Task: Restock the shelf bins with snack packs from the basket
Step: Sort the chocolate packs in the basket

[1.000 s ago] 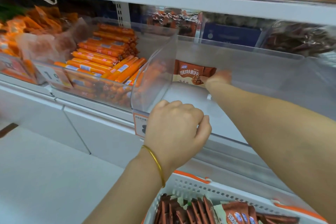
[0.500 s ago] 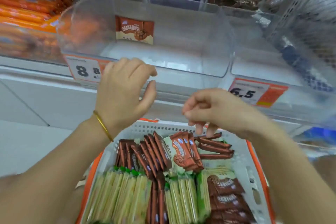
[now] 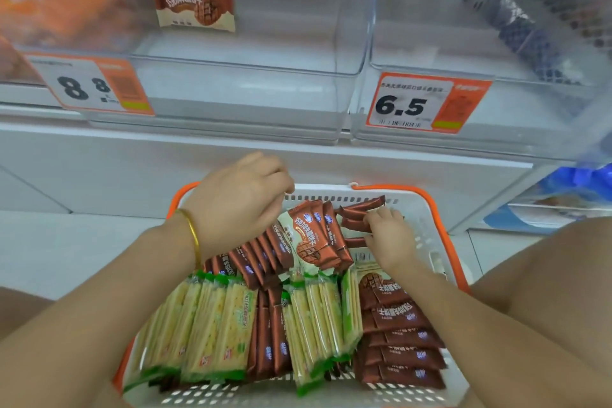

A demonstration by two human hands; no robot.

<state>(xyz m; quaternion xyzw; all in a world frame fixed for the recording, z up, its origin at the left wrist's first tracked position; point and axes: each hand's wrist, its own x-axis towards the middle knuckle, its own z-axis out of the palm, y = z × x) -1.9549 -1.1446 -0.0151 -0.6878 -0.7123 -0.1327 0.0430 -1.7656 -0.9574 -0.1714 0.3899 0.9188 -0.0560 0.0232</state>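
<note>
- Brown foil snack packs [image 3: 311, 238] stand on edge in a leaning row across the far half of a white perforated plastic basket with an orange rim [image 3: 420, 222]. More of them lie in a flat pile at its near right.
- In the far right corner lies a short stack of the same brown packs [image 3: 359, 208].
- The right hand [image 3: 389, 235] rests on this stack with its fingers curled round the pack ends. The thumb is hidden, so how many packs it grips cannot be told.
- The left hand [image 3: 238, 205] hovers above the basket's far left corner, well apart from the right. Its fingers are loosely curled and nothing shows in them. A thin gold bangle [image 3: 192, 232] circles its wrist.
- Green-and-cream cracker packs [image 3: 212, 324] fill the near half of the basket. The forearms cover part of them.
- Above, on the white shelf front [image 3: 132, 169], sits a clear plastic shelf bin [image 3: 351, 26]. One brown pack [image 3: 195, 3] stands upright against its back wall.
- An orange-edged price tag reading 8.8 [image 3: 89, 84] hangs at the bin's left front. A second tag reading 6.5 [image 3: 427, 102] marks the neighbouring clear bin [image 3: 430, 43] on the right.
- The small print on both tags is blurred.
- The bin at far left holds orange goods [image 3: 59, 6], smeared and cut off by the frame edge.
- Dark items behind the right bin are too blurred to identify.
</note>
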